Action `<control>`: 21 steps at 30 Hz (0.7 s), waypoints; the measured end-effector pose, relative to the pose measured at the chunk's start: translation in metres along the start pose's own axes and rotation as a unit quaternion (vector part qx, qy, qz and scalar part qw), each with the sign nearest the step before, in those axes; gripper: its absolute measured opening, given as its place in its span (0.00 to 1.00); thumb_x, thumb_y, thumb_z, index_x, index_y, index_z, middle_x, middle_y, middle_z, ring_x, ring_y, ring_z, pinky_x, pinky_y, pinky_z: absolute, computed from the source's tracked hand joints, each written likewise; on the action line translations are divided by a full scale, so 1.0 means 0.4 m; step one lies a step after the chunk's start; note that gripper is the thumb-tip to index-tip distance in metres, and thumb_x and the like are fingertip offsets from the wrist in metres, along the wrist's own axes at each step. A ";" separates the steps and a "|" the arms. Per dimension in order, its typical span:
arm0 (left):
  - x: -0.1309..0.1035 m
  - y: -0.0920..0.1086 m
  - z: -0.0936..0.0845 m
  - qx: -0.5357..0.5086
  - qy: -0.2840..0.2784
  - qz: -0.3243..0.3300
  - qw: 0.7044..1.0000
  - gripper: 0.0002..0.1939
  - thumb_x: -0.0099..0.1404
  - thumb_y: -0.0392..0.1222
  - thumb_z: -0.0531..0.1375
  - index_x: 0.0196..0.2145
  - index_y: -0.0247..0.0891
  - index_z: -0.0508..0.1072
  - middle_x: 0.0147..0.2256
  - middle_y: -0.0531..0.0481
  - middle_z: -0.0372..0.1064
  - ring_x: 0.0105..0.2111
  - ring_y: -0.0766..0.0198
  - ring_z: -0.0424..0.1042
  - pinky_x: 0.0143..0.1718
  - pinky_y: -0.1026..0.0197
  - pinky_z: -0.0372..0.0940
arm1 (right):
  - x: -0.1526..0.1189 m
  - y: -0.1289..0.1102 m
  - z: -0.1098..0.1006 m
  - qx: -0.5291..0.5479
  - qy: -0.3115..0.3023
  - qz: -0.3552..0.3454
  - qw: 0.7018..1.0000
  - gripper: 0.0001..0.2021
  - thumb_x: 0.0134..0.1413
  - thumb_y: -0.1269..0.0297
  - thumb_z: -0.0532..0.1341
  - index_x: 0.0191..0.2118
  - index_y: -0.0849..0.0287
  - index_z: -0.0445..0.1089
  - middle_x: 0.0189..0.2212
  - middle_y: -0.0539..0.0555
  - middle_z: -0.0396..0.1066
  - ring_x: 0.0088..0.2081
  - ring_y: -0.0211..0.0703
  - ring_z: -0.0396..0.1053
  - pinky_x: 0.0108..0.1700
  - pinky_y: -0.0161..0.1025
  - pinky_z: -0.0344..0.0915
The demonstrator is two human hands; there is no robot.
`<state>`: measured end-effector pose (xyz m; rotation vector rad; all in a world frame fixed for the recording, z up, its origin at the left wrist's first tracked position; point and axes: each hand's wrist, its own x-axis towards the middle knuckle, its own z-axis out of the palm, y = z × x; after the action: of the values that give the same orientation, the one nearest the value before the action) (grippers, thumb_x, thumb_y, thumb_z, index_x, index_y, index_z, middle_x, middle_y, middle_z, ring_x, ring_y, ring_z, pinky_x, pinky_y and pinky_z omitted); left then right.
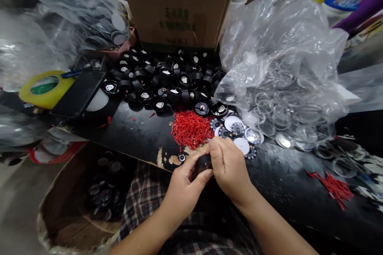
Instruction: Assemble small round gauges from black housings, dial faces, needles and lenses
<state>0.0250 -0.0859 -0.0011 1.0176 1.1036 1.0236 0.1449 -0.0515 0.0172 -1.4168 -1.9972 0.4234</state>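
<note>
Between my two hands, at the table's front edge, is a round black gauge housing (204, 163). My left hand (187, 179) has its thumb and fingers closed around the housing's left side. Against its right side, my right hand (229, 167) is closed, fingers curled; whether it also pinches a small part is hidden. Just beyond the hands lies a heap of small red pointers (191, 129). Printed dial discs (237, 128) and white discs (241, 146) lie right of the heap. Several more black housings (160, 103) are piled behind. A small ring-shaped part (181, 157) sits near my left hand.
A plastic bag (278, 48) spills clear rings at right, near more red pointers (332, 189). Yellow tape (44, 89) and a black phone-like slab (79, 93) lie left. A cardboard box (176, 12) stands behind. Below left, a bin (50, 207) holds finished-looking round pieces.
</note>
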 end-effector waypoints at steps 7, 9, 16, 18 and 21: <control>-0.138 -0.024 -0.217 0.149 0.156 -0.086 0.973 0.18 0.62 0.47 0.60 0.50 0.44 0.73 0.51 0.46 0.73 0.53 0.50 0.69 0.58 0.46 0.58 | -0.014 0.018 -0.013 0.176 -0.154 0.056 0.971 0.13 0.66 0.59 0.50 0.37 0.54 0.69 0.34 0.50 0.73 0.37 0.41 0.69 0.39 0.38 0.62; -0.170 -0.028 -0.284 0.272 0.286 -0.040 0.918 0.19 0.61 0.47 0.60 0.51 0.45 0.71 0.56 0.45 0.68 0.58 0.48 0.63 0.62 0.43 0.51 | -0.010 0.021 -0.012 0.179 -0.141 0.082 0.970 0.13 0.66 0.58 0.50 0.37 0.55 0.69 0.34 0.51 0.74 0.36 0.42 0.70 0.38 0.38 0.63; 0.107 0.055 -0.290 0.553 0.211 0.226 0.774 0.25 0.66 0.42 0.55 0.60 0.36 0.60 0.58 0.38 0.64 0.58 0.54 0.62 0.60 0.49 0.54 | -0.001 -0.019 0.016 0.142 -0.217 -0.027 0.965 0.11 0.64 0.64 0.52 0.31 0.56 0.67 0.29 0.50 0.71 0.33 0.43 0.67 0.39 0.42 0.61; 0.215 0.078 -0.284 0.595 0.189 0.230 0.746 0.29 0.63 0.42 0.59 0.60 0.33 0.59 0.59 0.36 0.62 0.59 0.50 0.60 0.60 0.47 0.53 | -0.011 -0.008 0.014 0.148 -0.221 -0.005 0.964 0.11 0.65 0.64 0.51 0.32 0.55 0.67 0.31 0.52 0.72 0.36 0.44 0.68 0.40 0.42 0.62; 0.285 0.090 -0.284 0.589 0.174 0.232 0.754 0.24 0.61 0.38 0.60 0.55 0.35 0.66 0.54 0.38 0.69 0.55 0.48 0.65 0.58 0.45 0.54 | -0.026 0.013 0.006 0.172 -0.217 0.031 0.960 0.11 0.65 0.63 0.51 0.34 0.55 0.67 0.34 0.52 0.72 0.38 0.43 0.68 0.42 0.41 0.62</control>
<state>-0.0744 0.0458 -0.0058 2.2661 1.9499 0.8459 0.1493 -0.0589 0.0090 -1.2403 -2.0779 1.1350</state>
